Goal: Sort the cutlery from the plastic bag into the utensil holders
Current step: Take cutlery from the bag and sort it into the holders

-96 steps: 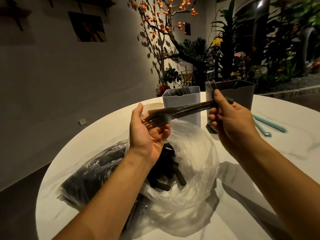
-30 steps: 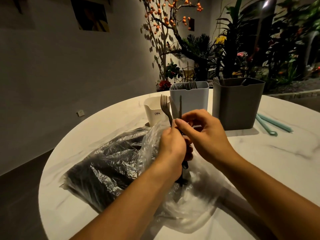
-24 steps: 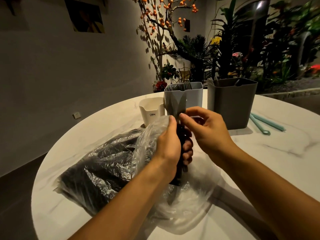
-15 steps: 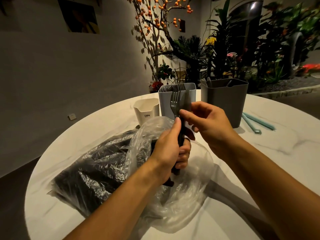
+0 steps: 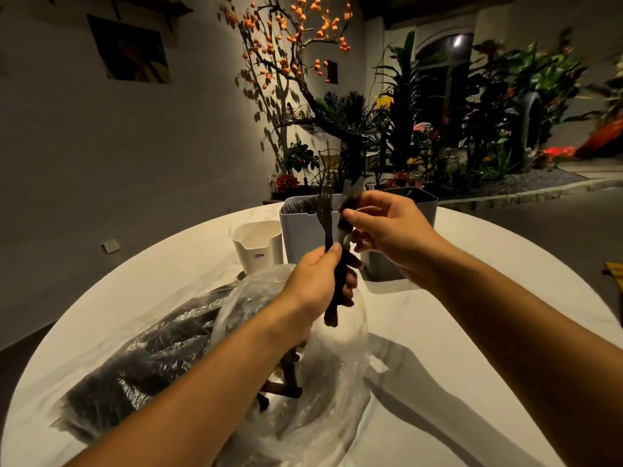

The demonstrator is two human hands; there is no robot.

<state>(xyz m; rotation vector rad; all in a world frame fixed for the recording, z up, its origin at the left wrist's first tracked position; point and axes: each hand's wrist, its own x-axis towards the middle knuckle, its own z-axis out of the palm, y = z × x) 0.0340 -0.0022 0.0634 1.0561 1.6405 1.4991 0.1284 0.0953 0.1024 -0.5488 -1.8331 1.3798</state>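
Raised since the earlier frames: both hands, with the dark cutlery lifted clear above the bag mouth and level with the holder rims. Round white table (image 5: 472,382) underneath everything. On it, nearest the camera, a crumpled clear plastic bag (image 5: 323,392), mouth gaping toward the holders, still packed with dark cutlery (image 5: 141,365) along its left half. Behind the bag, three holders in a row: a dark grey holder (image 5: 425,201) at right, largely hidden by the right hand; a light grey holder (image 5: 298,230) in the middle, dark utensils standing inside; a small white holder (image 5: 258,246) at left, just beside it. Left hand (image 5: 315,281) curled round the handles of an upright bunch, one fork (image 5: 326,214) standing tines up in front of the light grey holder. Right hand (image 5: 387,230) pinching a pale-bladed knife (image 5: 349,200) near its top between thumb and fingers, touching the bunch, tip above the holder rims. Lit tree with orange fruit (image 5: 293,38) and leafy plants (image 5: 488,112) beyond the table edge.
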